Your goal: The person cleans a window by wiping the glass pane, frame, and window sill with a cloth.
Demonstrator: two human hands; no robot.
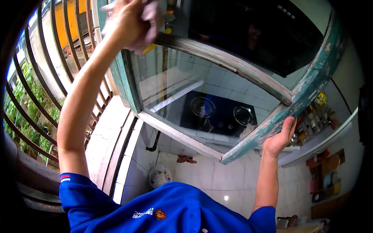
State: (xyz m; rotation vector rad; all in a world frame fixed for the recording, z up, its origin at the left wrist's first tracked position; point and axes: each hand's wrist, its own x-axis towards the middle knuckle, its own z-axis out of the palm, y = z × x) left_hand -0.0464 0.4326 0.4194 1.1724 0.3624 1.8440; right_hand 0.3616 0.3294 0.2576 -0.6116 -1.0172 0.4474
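Note:
A window sash (268,128) with worn, peeling teal paint stands swung in front of me, tilted in this view. Its glass pane (171,83) is clear, and a stove shows through it. My left hand (130,25) is raised at the top left, closed on a pinkish-grey cloth (152,17) beside the sash's left upright. Motion blurs the cloth, and part of the fingers is hidden. At the sash's lower right edge, my right hand (278,141) grips the frame, its fingers partly behind the wood.
Metal window bars (44,58) stand on the left, with plants outside. A pale sill (103,128) runs below them. Beyond the glass is a black two-burner stove (217,112). A bag of rubbish (159,176) sits on the tiled floor (217,186). Utensils (316,116) hang at right.

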